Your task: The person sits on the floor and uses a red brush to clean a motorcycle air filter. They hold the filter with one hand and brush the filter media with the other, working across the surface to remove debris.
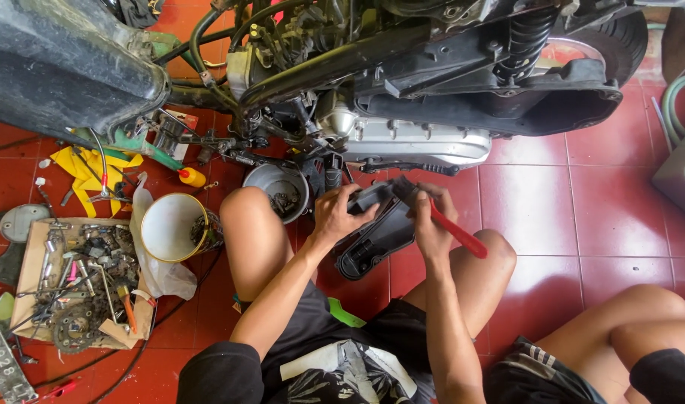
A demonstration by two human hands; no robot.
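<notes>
Between the fingers of the left hand (335,213) and right hand (430,224) sits a black plastic engine cover (376,236), matt and grimy. The right fingers grip a tool with a glossy red plastic handle (458,233). Beyond the fingertips, the engine casing (417,142) is dull cast metal.

The floor tiles (582,194) are deep red with thin pale joints; the cover (376,236) held in the left hand (335,213) is glossy black; the tool handle (458,233) in the right hand (431,224) is bright red; the engine casing (417,142) is silver-grey under a black frame and black coil spring (524,41); the bucket (170,227) is white inside with a yellow rim; a rag (84,168) is yellow; the cardboard tray (29,262) is tan, its parts dull grey; the shorts (342,366) are black with a pale leaf pattern; a hose (672,101) is pale green.
</notes>
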